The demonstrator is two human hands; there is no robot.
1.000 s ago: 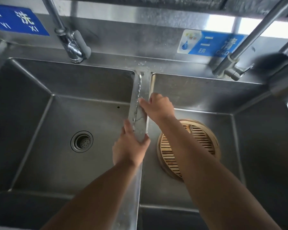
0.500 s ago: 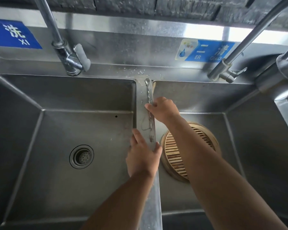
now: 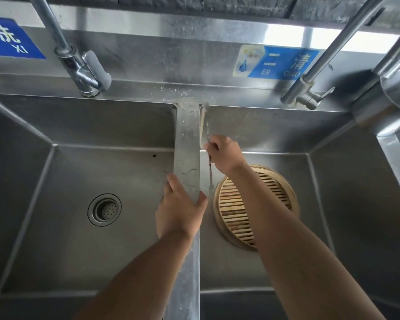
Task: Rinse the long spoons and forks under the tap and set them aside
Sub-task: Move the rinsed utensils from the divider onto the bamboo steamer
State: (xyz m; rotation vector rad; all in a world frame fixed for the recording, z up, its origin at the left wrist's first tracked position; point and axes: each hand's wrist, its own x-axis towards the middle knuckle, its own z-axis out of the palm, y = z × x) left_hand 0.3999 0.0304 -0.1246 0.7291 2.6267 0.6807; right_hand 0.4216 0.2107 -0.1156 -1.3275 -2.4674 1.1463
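Observation:
My right hand [image 3: 225, 153] is shut on a long thin metal utensil [image 3: 210, 174], a fork or spoon, I cannot tell which. It hangs down just right of the steel divider [image 3: 187, 139] between the two sink basins, its lower end near the bamboo steamer. My left hand [image 3: 179, 213] rests on the divider, thumb on the left side and fingers on the right, gripping the divider's edge with no utensil in it. Two taps stand at the back, the left tap [image 3: 79, 65] and the right tap [image 3: 310, 88]. No running water shows.
A round bamboo steamer [image 3: 252, 204] lies in the right basin [image 3: 344, 204]. The left basin [image 3: 56, 227] holds only its drain strainer [image 3: 104, 209]. Blue labels are stuck on the steel back wall. Water drops lie on the divider and back ledge.
The utensil that lay along the divider half a second ago has been lifted by my right hand and now hangs over the right basin's edge. My left hand stays on the divider.

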